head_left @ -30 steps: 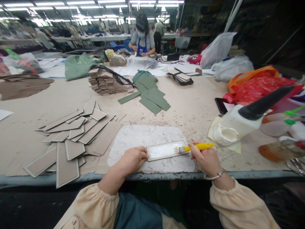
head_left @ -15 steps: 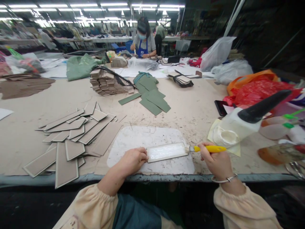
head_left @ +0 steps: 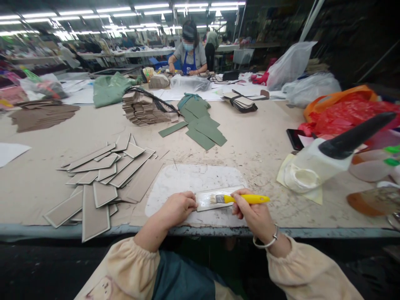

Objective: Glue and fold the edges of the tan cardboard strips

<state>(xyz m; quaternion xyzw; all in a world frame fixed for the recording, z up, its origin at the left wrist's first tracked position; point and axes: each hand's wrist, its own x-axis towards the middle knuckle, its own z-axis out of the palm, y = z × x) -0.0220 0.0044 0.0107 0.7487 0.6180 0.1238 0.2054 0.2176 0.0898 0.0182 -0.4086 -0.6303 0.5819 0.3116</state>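
A flat rectangular panel point(head_left: 205, 204) with a wet, shiny white coating lies on a pale board point(head_left: 168, 179) near the table's front edge. My left hand point(head_left: 178, 208) grips the panel's left end between thumb and fingers. In my right hand point(head_left: 254, 216) is a paintbrush point(head_left: 250, 199) with a yellow handle, its bristles resting on the middle of the coated face. My right fingers are wrapped round the handle and cover part of the panel's right end. To the left lies a loose pile of beige pale-edged panels point(head_left: 104, 193).
A white jug point(head_left: 333, 160) with a black spout stands at right, near bottles point(head_left: 375, 200) and a phone point(head_left: 294, 139). Green pieces point(head_left: 203, 125), a stack of beige pieces point(head_left: 140, 108) and plastic bags point(head_left: 343, 110) lie farther back. A co-worker point(head_left: 189, 54) sits opposite.
My right hand has moved left with the paintbrush, carrying the bristles from the panel's right end to its middle. My left hand still holds the left end.
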